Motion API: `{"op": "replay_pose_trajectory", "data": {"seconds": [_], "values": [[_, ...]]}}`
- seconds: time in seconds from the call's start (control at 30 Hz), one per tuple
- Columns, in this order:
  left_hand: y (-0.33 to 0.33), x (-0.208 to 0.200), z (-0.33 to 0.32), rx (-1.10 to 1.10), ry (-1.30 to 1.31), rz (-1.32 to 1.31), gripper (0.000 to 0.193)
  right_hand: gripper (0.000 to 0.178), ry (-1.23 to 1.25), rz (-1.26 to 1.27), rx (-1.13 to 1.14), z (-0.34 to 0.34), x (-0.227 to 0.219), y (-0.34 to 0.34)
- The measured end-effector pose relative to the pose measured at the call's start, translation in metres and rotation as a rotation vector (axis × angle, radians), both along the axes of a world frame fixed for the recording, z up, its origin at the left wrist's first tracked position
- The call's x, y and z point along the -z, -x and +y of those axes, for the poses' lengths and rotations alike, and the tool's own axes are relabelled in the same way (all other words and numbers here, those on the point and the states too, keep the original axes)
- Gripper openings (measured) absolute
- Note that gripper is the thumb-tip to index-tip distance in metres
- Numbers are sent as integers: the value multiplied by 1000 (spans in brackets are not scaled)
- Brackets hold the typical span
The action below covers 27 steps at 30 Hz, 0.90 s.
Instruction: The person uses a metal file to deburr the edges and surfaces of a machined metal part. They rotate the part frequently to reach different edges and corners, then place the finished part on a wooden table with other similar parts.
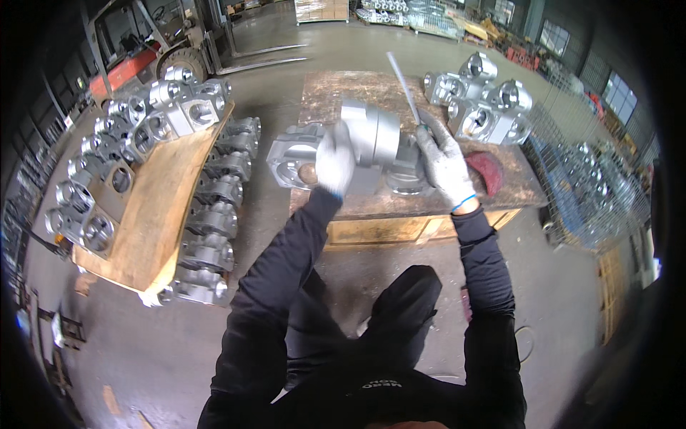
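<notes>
Left hand: white-gloved, blurred, ahead-left of the right knee. Right hand: likewise gloved, gripping, ahead-right of that knee. Arms: two, black-sleeved, outstretched.

Passage lies far left over the tabletop; a large casting blocks the middle, stacked castings the right.

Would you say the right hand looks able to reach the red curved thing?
Probably yes: the right hand is beside the red curved thing with nothing visible between them, though the hand seems to hold a slim rod.
</notes>
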<state>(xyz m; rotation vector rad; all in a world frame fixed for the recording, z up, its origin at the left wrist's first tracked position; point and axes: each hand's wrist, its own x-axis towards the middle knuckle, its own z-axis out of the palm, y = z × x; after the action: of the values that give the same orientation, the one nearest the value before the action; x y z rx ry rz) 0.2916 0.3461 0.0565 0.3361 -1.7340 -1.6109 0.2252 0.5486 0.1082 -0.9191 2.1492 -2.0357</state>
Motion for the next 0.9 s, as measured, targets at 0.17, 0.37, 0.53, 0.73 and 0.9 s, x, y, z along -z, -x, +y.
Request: {"op": "replay_pose_trajectory", "data": {"seconds": [0.17, 0.37, 0.53, 0.73, 0.9], "values": [[-84, 54, 39, 29, 51, 162, 38, 55, -585, 173, -370, 18, -72, -8], [-154, 132, 76, -44, 150, 216, 27, 41, -1307, 559, -530, -23, -132, -56], [-169, 169, 90, -191, 262, 289, 22, 36, -1665, 600, -615, -47, -168, -80], [-176, 182, 86, -109, 277, 288, 27, 35, -1684, 758, -650, -59, -157, -93], [-177, 181, 83, -97, 297, 261, 26, 31, -1688, 862, -579, -59, -146, -113]]}}
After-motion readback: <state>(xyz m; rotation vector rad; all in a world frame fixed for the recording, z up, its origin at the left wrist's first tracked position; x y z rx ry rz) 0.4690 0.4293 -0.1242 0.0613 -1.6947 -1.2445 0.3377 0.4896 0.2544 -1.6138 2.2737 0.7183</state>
